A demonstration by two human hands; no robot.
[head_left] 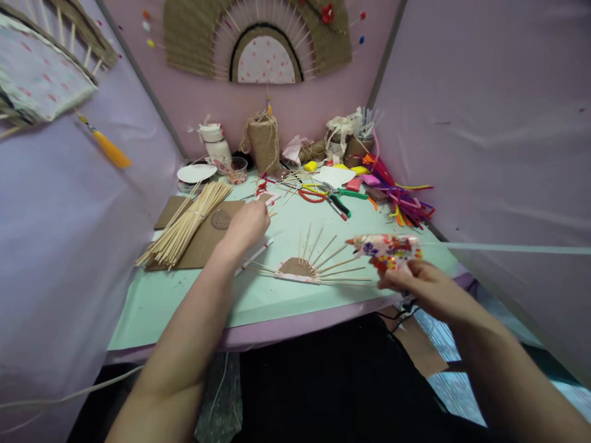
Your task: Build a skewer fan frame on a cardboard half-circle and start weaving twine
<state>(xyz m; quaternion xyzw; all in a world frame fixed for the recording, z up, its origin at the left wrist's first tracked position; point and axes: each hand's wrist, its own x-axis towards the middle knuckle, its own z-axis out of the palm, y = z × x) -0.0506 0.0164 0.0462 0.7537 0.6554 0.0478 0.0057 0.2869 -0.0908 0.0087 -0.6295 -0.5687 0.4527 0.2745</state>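
Observation:
My right hand (412, 280) is wrapped round a patterned glue gun (392, 247), its nozzle pointing left above the table's right part. My left hand (249, 221) reaches over the edge of a cardboard sheet (194, 251), its fingers closed; a small stick end shows beside them, but what they hold is hard to make out. Between the hands lies a brown half-round cardboard piece (297, 267) with a pale strip along its straight edge. Thin wooden sticks (329, 266) fan out from its curve. A thin white stick (255, 257) lies just left of it.
A bundle of wooden sticks (187, 224) rests on the cardboard at left. Farther back are scissors (312, 195), green-handled pliers (339, 198), a twine roll (264, 143), a white bottle (215, 146) and coloured pipe cleaners (406, 200). A finished fan (265, 58) hangs on the back wall.

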